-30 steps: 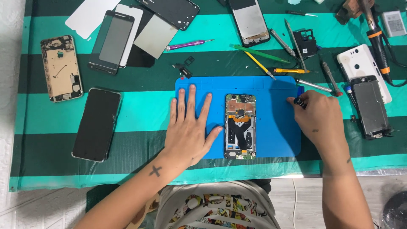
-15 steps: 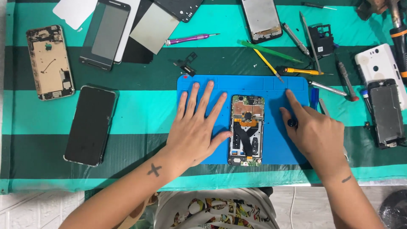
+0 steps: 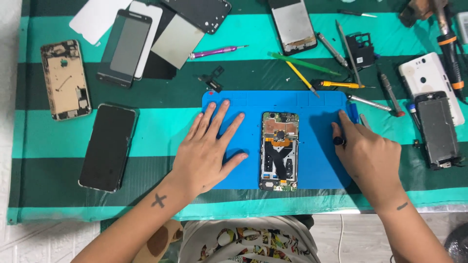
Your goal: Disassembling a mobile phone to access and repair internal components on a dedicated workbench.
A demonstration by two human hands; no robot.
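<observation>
An opened phone with its circuit board showing lies upright in the middle of a blue work mat. My left hand rests flat on the mat just left of the phone, fingers spread and holding nothing. My right hand is at the mat's right edge, curled around a small blue-handled screwdriver with a black cap. The screwdriver is a short gap right of the phone and does not touch it.
On the striped green cloth lie a black phone, a gold phone frame, screen panels, a purple screwdriver, yellow-handled tools, a white phone back and a stripped phone. The table's front edge runs below my hands.
My right hand with the screwdriver has drawn back from beside the phone toward the mat's right edge. My left hand stays flat on the mat. The view has shifted slightly.
</observation>
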